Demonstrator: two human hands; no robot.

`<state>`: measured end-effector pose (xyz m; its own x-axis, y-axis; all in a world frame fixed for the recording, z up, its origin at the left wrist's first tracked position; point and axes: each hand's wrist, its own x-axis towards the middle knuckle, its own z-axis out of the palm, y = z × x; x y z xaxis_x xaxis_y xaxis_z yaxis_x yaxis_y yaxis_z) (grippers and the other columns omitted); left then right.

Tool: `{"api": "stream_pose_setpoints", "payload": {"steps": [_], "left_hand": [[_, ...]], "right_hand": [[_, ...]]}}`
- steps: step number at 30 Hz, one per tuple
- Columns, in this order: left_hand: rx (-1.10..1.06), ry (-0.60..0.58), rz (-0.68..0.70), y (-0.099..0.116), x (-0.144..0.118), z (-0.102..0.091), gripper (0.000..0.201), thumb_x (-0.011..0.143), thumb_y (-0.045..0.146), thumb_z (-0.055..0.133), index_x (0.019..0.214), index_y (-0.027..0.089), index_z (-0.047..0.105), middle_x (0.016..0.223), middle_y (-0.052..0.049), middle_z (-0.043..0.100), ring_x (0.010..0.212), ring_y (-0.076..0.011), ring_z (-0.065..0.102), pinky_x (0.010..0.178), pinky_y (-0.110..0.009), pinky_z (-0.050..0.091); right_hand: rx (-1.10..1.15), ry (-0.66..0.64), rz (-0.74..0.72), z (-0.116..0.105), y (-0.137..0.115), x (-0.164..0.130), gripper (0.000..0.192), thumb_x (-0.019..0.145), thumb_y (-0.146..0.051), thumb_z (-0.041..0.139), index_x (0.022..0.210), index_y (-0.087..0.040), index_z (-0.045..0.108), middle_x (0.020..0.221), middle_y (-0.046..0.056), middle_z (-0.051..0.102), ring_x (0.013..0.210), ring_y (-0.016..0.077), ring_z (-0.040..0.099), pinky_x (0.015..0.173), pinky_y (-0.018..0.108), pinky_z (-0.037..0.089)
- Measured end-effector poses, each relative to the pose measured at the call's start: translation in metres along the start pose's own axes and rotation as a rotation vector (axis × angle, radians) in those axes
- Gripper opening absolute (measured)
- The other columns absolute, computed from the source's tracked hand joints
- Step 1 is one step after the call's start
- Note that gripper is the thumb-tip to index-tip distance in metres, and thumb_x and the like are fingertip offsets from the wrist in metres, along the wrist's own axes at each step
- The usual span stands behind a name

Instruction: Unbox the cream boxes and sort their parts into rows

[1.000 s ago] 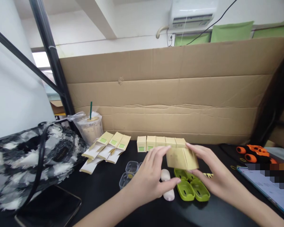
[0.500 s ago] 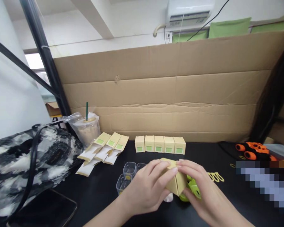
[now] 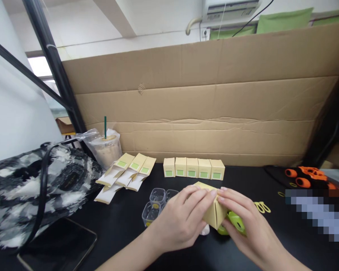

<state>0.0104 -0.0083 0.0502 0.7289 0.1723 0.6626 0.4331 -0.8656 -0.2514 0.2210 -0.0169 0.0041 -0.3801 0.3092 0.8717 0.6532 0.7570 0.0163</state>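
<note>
Head view, black table point(image 3: 121, 229). Left hand point(image 3: 180, 222) and right hand point(image 3: 243, 222) both closed around one small tan carton point(image 3: 214, 212), held tilted just above the table near its front edge — left fingers point(image 3: 199, 195) curled over its top and left face, right fingers point(image 3: 228, 194) pressed on its top and right face, fingertips of both hands almost meeting at the upper corner. Carton only partly visible between the palms; whether its flaps are closed: cannot tell.

Directly under the right hand, a green plastic piece point(image 3: 234, 222), half hidden. Below the carton, a pale rounded item point(image 3: 205, 229), mostly covered.

Behind the hands, five matching small boxes point(image 3: 193, 168) with green labels, upright in a touching row. Left of the row, flat unfolded cartons point(image 3: 124, 175) fanned and overlapping. Between those and the left hand — clear plastic cups point(image 3: 156, 205), clustered.

Far left: black-and-white patterned bag point(image 3: 31, 192), dark phone point(image 3: 59, 244) in front of it, iced drink cup point(image 3: 107, 148) in a plastic bag with green straw. Right side: yellow rings point(image 3: 261, 207), orange toy point(image 3: 307, 177). Cardboard sheet point(image 3: 203, 105) standing along the back.
</note>
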Motion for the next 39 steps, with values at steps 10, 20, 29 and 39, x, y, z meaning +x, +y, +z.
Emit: {"api": "stream_pose_setpoints", "payload": {"steps": [10, 20, 29, 39], "left_hand": [[-0.003, -0.001, 0.003, -0.001, -0.002, 0.004, 0.046, 0.088, 0.013, 0.042, 0.131, -0.001, 0.035, 0.119, -0.017, 0.059, 0.115, -0.0255, 0.053, 0.102, -0.044, 0.044], [-0.189, 0.013, -0.295, -0.003, -0.005, 0.007, 0.067, 0.082, 0.015, 0.049, 0.142, 0.014, 0.020, 0.122, -0.015, 0.055, 0.109, -0.0250, 0.053, 0.088, -0.041, 0.052], [-0.023, 0.094, -0.214, -0.013, -0.008, 0.010, 0.033, 0.080, 0.011, 0.051, 0.111, 0.019, 0.044, 0.112, -0.011, 0.051, 0.103, -0.0243, 0.052, 0.081, -0.042, 0.054], [0.287, 0.132, 0.058, -0.010, -0.002, 0.006, 0.015, 0.080, 0.004, 0.050, 0.080, 0.019, 0.048, 0.109, -0.010, 0.055, 0.109, -0.0242, 0.051, 0.092, -0.045, 0.052]], "right_hand": [[-0.106, 0.006, -0.072, 0.000, 0.004, -0.004, 0.057, 0.085, -0.005, 0.052, 0.138, -0.020, 0.037, 0.117, 0.011, 0.059, 0.113, 0.0256, 0.057, 0.089, 0.043, 0.055], [-0.134, 0.134, -0.128, -0.007, 0.005, -0.005, 0.049, 0.079, -0.014, 0.067, 0.124, -0.025, 0.051, 0.084, 0.002, 0.059, 0.075, 0.0191, 0.064, 0.081, 0.039, 0.057], [0.050, -0.089, -0.175, -0.016, -0.011, -0.001, 0.020, 0.088, -0.015, 0.049, 0.105, -0.017, 0.059, 0.101, 0.013, 0.071, 0.087, 0.0209, 0.070, 0.069, 0.031, 0.057], [-0.284, -0.164, -0.270, -0.014, 0.002, 0.015, 0.023, 0.091, -0.012, 0.047, 0.110, -0.014, 0.059, 0.097, 0.009, 0.075, 0.072, 0.0176, 0.071, 0.062, 0.028, 0.053]]}}
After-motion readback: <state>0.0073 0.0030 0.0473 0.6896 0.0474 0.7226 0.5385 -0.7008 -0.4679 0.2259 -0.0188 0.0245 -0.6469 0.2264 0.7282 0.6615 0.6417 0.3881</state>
